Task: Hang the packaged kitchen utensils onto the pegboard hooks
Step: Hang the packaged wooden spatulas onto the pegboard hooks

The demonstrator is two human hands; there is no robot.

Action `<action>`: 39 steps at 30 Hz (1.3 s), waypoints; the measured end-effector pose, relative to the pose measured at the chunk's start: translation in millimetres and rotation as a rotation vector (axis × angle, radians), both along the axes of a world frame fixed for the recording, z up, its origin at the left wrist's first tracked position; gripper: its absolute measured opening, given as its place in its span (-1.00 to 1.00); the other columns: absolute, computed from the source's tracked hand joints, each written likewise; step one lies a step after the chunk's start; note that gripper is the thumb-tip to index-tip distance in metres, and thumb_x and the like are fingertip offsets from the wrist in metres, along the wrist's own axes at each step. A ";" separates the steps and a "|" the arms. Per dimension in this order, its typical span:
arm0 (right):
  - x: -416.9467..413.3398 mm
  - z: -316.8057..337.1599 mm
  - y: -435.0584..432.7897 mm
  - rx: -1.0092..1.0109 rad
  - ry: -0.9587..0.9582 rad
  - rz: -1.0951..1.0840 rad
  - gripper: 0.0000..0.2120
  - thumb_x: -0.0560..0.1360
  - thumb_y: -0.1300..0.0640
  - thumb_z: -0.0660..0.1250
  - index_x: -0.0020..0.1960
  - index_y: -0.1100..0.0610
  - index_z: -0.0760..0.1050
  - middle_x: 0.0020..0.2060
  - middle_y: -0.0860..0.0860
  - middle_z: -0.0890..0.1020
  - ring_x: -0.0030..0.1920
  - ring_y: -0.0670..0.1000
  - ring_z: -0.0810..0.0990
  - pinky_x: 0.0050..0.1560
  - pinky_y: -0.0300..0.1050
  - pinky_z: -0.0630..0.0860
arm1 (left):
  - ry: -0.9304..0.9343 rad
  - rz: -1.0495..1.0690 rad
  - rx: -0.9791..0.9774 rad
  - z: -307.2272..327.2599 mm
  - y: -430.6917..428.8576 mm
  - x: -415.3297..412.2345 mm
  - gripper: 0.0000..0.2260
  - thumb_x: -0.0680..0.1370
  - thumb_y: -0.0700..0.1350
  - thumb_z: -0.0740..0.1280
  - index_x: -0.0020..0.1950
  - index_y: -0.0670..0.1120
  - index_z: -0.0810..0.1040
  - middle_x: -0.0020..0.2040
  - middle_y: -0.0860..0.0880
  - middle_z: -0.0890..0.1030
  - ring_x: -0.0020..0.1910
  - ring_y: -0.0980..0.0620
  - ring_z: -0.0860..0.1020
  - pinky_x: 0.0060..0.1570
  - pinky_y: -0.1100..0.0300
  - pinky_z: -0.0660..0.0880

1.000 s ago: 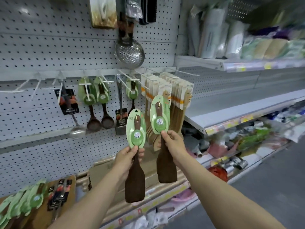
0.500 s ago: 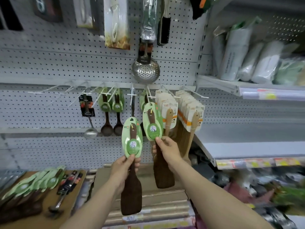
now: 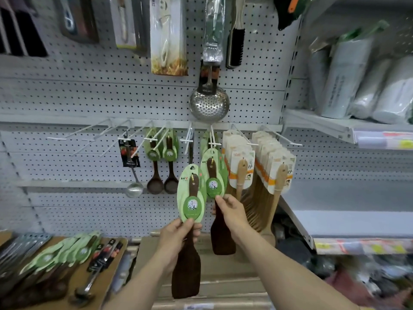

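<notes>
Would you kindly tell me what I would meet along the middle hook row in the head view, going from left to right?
Empty hooks, steel ladle on a black card, pair of dark wooden spoons, dark spatula in the left hand, second dark spatula in the right hand, two bunches of pale wooden spatulas.

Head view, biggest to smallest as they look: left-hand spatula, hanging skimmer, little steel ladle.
Tied first: left-hand spatula and skimmer; the spatula is nearer and the skimmer handle runs off frame, so unranked.
Smallest: steel ladle.
</notes>
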State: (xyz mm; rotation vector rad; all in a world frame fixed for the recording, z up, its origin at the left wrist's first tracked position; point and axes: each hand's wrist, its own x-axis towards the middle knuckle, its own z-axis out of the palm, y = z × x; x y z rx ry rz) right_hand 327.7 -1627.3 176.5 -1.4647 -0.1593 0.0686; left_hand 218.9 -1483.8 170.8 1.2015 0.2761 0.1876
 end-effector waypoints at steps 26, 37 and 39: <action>98.9 2.7 60.9 -0.023 0.127 -0.058 -0.83 0.66 0.09 0.28 0.15 0.16 0.54 -0.13 -0.02 0.65 -0.13 -0.11 0.59 -0.06 -0.26 0.50 | 0.009 -0.113 0.022 -14.5 40.9 48.0 -0.79 0.57 -0.19 0.34 0.17 -0.21 0.61 0.00 -0.25 0.70 -0.09 -0.08 0.62 -0.04 0.11 0.60; 76.2 22.3 50.2 -0.053 0.130 -0.042 -0.58 0.61 -0.08 0.32 0.36 0.15 0.48 0.21 0.01 0.61 0.18 0.01 0.56 0.24 -0.08 0.46 | -0.017 -0.150 0.039 -11.7 29.2 53.4 -0.69 0.48 -0.10 0.39 0.16 -0.22 0.62 0.01 -0.24 0.70 -0.06 -0.10 0.64 0.14 -0.01 0.55; 61.4 30.6 43.1 -0.012 0.128 -0.025 -0.72 0.60 -0.14 0.31 0.14 0.03 0.61 0.12 0.01 0.70 0.16 0.00 0.62 0.29 -0.01 0.49 | -0.020 -0.150 0.047 -11.0 22.4 53.2 -0.75 0.53 -0.15 0.37 0.17 -0.22 0.62 0.01 -0.23 0.71 -0.06 -0.09 0.64 0.13 0.01 0.55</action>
